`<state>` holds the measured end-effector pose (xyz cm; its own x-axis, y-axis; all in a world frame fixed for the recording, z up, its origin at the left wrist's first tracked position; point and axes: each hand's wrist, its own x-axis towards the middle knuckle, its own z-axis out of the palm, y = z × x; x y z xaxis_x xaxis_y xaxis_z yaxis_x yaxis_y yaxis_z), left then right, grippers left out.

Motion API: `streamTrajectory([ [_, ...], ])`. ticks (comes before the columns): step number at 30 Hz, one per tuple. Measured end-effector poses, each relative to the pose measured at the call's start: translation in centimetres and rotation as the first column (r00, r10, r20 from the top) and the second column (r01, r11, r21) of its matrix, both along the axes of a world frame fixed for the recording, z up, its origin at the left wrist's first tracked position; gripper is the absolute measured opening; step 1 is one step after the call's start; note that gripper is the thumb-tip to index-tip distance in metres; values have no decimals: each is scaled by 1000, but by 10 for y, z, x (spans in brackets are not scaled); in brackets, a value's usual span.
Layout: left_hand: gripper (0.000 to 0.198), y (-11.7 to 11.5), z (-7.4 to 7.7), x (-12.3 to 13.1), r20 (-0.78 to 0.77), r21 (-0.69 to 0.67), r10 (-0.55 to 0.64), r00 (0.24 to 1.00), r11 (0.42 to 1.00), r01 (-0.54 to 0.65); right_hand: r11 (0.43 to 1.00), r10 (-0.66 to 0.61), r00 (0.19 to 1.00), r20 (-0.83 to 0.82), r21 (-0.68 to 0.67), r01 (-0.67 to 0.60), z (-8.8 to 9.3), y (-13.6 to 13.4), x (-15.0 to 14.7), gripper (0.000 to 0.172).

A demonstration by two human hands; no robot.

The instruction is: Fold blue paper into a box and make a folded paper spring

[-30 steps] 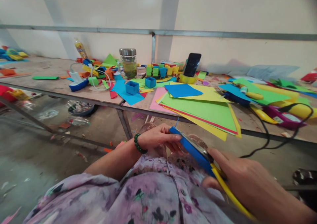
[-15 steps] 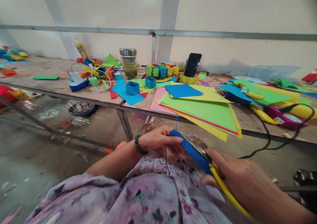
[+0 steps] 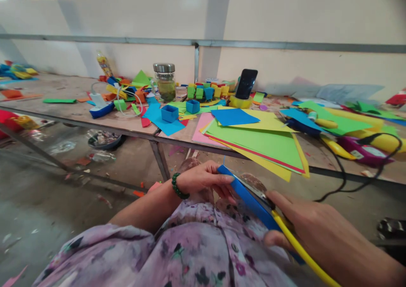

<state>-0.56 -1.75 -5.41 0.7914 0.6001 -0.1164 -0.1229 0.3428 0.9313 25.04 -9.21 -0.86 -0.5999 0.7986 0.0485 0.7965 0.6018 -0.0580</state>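
Observation:
My left hand (image 3: pixel 211 180), with a green bead bracelet at the wrist, pinches the upper end of a blue paper strip (image 3: pixel 253 204) between thumb and fingers. The strip slants down to the right over my lap. My right hand (image 3: pixel 301 219) is wrapped round scissors with yellow handles (image 3: pixel 294 244). Their metal blades lie along the strip's upper edge, with the tips close to my left thumb. How far apart the blades are I cannot make out. Part of the strip's lower end is hidden behind my right hand.
Across the table's front edge lie stacked coloured sheets (image 3: pixel 256 141). Farther back are small blue boxes (image 3: pixel 170 113), a lidded glass jar (image 3: pixel 165 83) and a propped phone (image 3: pixel 247 83). A black cord (image 3: pixel 342 181) droops off the table at the right, near a purple device (image 3: pixel 364 149).
My right hand has shifted slightly right and down with the scissors, and the handles sit at a different angle. More of the strip's lower end shows. My left hand stays almost in place.

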Motion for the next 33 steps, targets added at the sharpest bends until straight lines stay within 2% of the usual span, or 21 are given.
streamTrajectory([
  [7, 45, 0, 0, 0, 1, -11, 57, 998, 998, -57, 997, 69, 995, -65, 32, -67, 9, 0, 3, 52],
  [12, 43, 0, -1, 3, 20, -6, 18, 1000, 1000, -18, 997, 79, 997, -24, 20, -78, 10, -2, 2, 47],
  [19, 45, -5, -3, 11, 48, -23, -74, 996, 997, 75, 992, 59, 998, 36, 110, -63, 8, 0, -3, 46],
  [25, 44, -7, -7, 17, 69, -63, -63, 996, 996, 67, 978, 92, 995, 43, 184, -99, 4, 1, -3, 44],
  [33, 41, -7, -7, 16, 78, -69, -72, 994, 995, 77, 996, 47, 998, 30, 76, -49, 6, -2, -8, 37],
])
